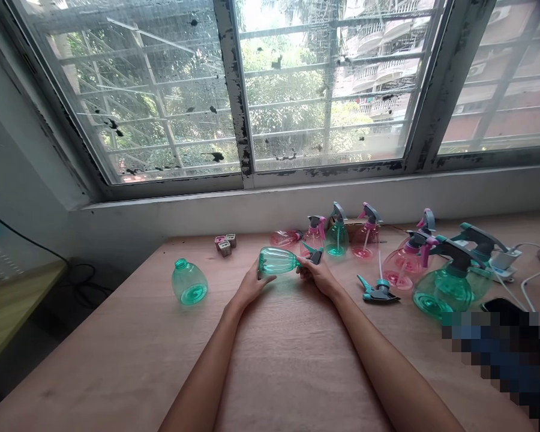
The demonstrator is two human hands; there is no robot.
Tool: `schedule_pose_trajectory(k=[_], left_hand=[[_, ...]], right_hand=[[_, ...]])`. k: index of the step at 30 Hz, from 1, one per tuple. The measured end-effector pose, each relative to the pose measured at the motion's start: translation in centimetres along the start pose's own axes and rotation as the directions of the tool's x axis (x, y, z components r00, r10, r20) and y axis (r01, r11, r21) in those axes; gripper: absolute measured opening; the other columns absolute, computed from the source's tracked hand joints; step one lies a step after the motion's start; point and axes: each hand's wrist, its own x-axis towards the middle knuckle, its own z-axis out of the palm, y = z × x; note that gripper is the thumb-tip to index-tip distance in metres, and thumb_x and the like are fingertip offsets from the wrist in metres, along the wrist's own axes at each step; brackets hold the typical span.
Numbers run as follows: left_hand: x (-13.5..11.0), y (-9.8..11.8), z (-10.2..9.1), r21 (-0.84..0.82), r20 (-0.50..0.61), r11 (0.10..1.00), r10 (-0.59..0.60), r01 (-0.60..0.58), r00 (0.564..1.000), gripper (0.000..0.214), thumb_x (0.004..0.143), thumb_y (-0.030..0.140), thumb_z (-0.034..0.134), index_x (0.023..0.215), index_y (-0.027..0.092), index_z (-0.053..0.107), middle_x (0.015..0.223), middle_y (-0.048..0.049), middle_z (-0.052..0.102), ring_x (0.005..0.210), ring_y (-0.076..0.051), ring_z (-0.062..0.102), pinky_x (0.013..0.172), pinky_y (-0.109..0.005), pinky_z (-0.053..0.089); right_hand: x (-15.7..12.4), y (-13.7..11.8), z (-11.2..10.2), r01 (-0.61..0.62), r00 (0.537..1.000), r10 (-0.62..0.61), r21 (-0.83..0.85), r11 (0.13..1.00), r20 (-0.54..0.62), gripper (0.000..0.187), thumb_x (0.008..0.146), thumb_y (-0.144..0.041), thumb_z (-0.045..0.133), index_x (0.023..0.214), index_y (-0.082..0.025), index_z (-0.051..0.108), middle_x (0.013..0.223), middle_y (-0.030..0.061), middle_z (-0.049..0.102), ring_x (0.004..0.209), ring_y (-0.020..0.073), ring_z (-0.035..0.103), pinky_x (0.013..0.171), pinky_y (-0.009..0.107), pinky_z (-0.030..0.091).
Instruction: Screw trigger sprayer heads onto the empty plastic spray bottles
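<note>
A clear green spray bottle (276, 261) lies on its side in the air between my hands, its base to the left. My left hand (251, 282) is closed around the base end. At the neck, my right hand (317, 273) grips the bottle just by its dark grey and teal spray head (314, 255). Whether the head is fully screwed on cannot be seen behind the fingers. To the left, a green bottle (189, 282) without a head stands upright. Right of my right hand, a loose spray head (380, 292) with its tube rests on the table.
Several pink and green spray bottles (400, 264) stand along the back and right of the wooden table (288, 360). One pink bottle (284, 238) lies flat. Small square blocks (225, 243) sit at the back left. A phone (504, 307), a white charger (504, 261) and cables are at the right.
</note>
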Motion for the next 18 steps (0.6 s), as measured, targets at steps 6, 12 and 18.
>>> schedule_pose_trajectory(k=[6, 12, 18], left_hand=[[0.05, 0.43, 0.00, -0.016, -0.004, 1.000, -0.013, 0.013, 1.000, 0.045, 0.093, 0.039, 0.064, 0.133, 0.019, 0.056, 0.131, -0.0102, 0.064, 0.115, -0.027, 0.064, 0.101, -0.053, 0.050], [-0.14, 0.37, -0.13, -0.006, 0.008, 1.000, -0.025, 0.025, 1.000, 0.051, 0.089, 0.034, 0.071, 0.136, 0.020, 0.054, 0.134, -0.0107, 0.063, 0.117, -0.028, 0.063, 0.102, -0.053, 0.049], [-0.14, 0.63, -0.02, -0.034, 0.013, 0.999, -0.013, 0.014, 1.000, 0.054, 0.090, 0.037, 0.069, 0.139, 0.021, 0.051, 0.133, -0.0105, 0.063, 0.117, -0.028, 0.063, 0.102, -0.053, 0.049]], right_hand=[[-0.03, 0.02, 0.03, 0.001, 1.000, -0.001, 0.012, 1.000, 0.017, 0.022, 0.098, -0.037, 0.062, 0.102, -0.016, 0.066, 0.085, -0.0005, 0.068, 0.060, 0.0109, 0.063, 0.055, 0.025, 0.055], [-0.14, -0.31, 0.06, -0.006, 1.000, 0.006, 0.021, 1.000, -0.005, 0.022, 0.098, -0.038, 0.061, 0.101, -0.016, 0.066, 0.084, -0.0008, 0.068, 0.059, 0.0106, 0.062, 0.054, 0.025, 0.054], [-0.28, -0.57, 0.15, -0.009, 1.000, 0.009, 0.020, 1.000, 0.006, 0.021, 0.098, -0.037, 0.061, 0.100, -0.016, 0.066, 0.083, -0.0011, 0.068, 0.059, 0.0103, 0.061, 0.054, 0.025, 0.054]])
